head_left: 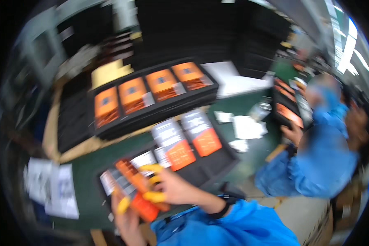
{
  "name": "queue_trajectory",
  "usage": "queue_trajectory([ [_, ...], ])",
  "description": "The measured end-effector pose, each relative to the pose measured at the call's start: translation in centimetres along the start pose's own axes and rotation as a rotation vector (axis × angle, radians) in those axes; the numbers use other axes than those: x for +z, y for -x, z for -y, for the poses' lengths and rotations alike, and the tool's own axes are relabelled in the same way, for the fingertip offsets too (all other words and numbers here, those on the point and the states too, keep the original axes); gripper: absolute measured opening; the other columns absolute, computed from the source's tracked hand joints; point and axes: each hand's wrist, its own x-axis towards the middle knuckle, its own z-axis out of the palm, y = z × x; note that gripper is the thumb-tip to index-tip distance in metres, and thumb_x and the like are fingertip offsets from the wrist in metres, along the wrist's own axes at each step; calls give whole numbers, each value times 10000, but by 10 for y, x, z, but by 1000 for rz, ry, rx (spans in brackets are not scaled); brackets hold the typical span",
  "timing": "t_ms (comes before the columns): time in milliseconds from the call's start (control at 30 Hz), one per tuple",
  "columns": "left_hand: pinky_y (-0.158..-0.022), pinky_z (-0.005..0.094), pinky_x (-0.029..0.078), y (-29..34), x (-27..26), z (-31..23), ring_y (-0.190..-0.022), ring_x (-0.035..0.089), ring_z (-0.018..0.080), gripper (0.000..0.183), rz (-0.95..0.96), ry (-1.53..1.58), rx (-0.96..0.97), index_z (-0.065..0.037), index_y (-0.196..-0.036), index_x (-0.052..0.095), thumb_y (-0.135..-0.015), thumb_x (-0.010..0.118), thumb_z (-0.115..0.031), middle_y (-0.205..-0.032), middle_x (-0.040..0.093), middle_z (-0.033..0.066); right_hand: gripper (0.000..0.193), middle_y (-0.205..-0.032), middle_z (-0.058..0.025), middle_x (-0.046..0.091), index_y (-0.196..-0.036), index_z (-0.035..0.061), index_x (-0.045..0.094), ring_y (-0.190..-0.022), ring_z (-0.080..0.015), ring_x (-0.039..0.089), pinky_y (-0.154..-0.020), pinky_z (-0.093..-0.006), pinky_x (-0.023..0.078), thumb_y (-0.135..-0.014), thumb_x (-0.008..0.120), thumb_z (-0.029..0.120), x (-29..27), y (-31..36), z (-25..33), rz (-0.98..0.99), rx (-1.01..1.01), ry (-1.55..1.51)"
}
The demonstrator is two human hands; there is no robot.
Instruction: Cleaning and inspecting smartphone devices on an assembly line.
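Observation:
Both my hands have yellow covers on the fingertips. Between them is a small orange and grey box (pixel 145 205), tilted over the left end of a black foam tray (pixel 211 170). My left hand (pixel 127 217) is closed around the box's near left side. On its right side press the bent fingers of my right hand (pixel 174 186). Motion blurs the finer detail. Two grey and orange boxes (pixel 174 143) (pixel 201 133) lie in the tray beyond my right hand, with white pieces (pixel 145 160) next to them.
A black tray (pixel 160 108) with several orange boxes (pixel 133 94) stands farther back. White sheets (pixel 55 188) hang at the left edge. Crumpled white papers (pixel 248 127) and a clear container (pixel 260 108) lie right. A co-worker in blue (pixel 328 156) handles another black tray (pixel 287 102).

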Motion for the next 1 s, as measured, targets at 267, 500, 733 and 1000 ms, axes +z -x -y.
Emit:
queue_trajectory([
  [267,-1007,360,403,-13,87,7,-1236,438,254,939,244,-169,-127,-83,-1463,132,-727,699,56,-1353,389,168,611,-1318,-94,404,-1332,32,380,-1207,-201,460,-935,-331,458,-794,657,-44,-17,16,-22,-4,-87,-223],
  [500,-1006,351,408,-14,91,11,-1213,462,242,913,261,-186,-115,-56,-1456,141,-740,696,60,-1322,422,162,592,-1344,-84,372,-1332,35,405,-1225,-193,442,-919,-315,466,-799,652,-39,-28,20,-20,24,-114,-116],
  [733,-932,326,463,-32,100,19,-1111,536,201,877,179,-261,-96,-64,-1442,189,-747,719,8,-1225,498,133,661,-1403,-122,331,-1433,82,295,-1296,-239,367,-893,-286,493,-875,641,161,-52,10,-25,156,-245,121],
  [1000,-922,343,472,-34,104,35,-1106,549,221,912,155,-293,-99,-70,-1449,153,-746,727,12,-1231,504,154,955,-1413,-146,297,-1454,38,112,-1249,-277,419,-968,-369,442,-747,755,30,-48,27,-3,122,126,-178],
])
